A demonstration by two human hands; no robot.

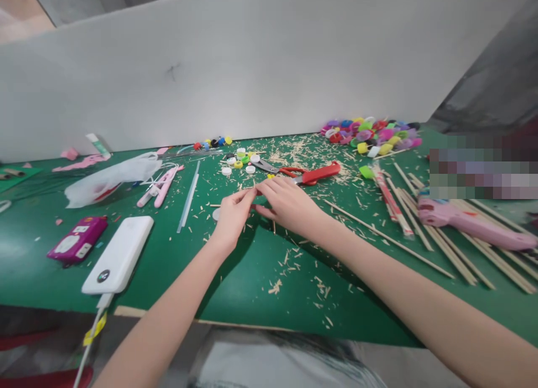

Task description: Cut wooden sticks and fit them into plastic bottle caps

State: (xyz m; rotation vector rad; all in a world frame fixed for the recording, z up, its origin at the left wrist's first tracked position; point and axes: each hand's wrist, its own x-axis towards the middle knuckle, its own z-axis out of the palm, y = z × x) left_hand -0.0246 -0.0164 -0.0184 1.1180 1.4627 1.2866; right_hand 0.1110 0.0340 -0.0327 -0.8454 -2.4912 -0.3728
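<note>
My left hand (233,217) and my right hand (286,200) meet at the fingertips above the green table (247,281). Both have their fingers pinched together; what is between them is too small and too hidden to name. Short bits of thin wooden stick show by the fingers, and a pale round cap (216,213) is partly covered beside my left hand. Just beyond my right hand lie orange-handled scissors (292,170) and a red-handled cutter (321,173). Several small plastic caps (239,164) in white, yellow and green sit behind the hands.
Wood shavings (294,149) litter the table. Right: colourful bottle caps (370,134), wooden sticks (445,248), a pink glue gun (474,222). Left: a white power bank (121,253) with cable, a purple packet (79,239), a plastic bag (109,180), clear glue sticks (189,200). A white partition (235,68) stands behind.
</note>
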